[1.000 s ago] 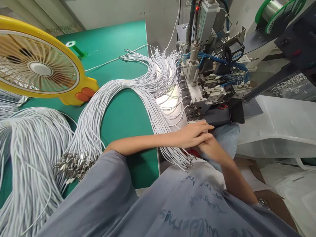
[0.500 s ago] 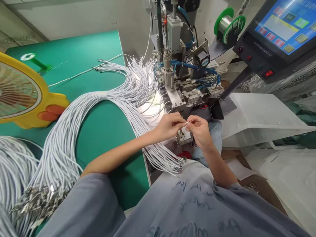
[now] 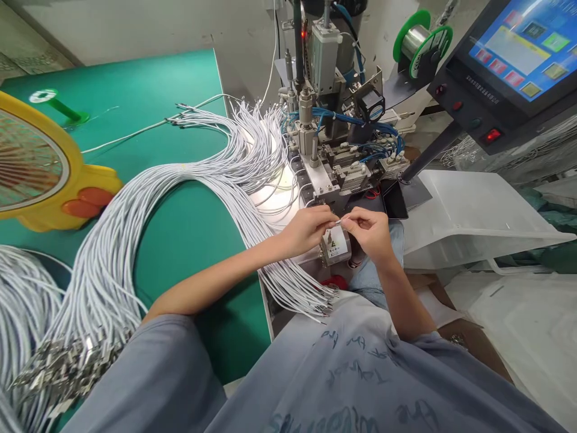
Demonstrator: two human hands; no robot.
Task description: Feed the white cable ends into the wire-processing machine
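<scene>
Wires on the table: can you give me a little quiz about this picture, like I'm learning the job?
1. True or false: the left hand and the right hand pinch one thin wire between them.
2. What colour is the table? A red, B green, C blue.
3. Fill in: the yellow thing at the left edge is a ____.
Key: 1 true; 2 B; 3 fan.
</scene>
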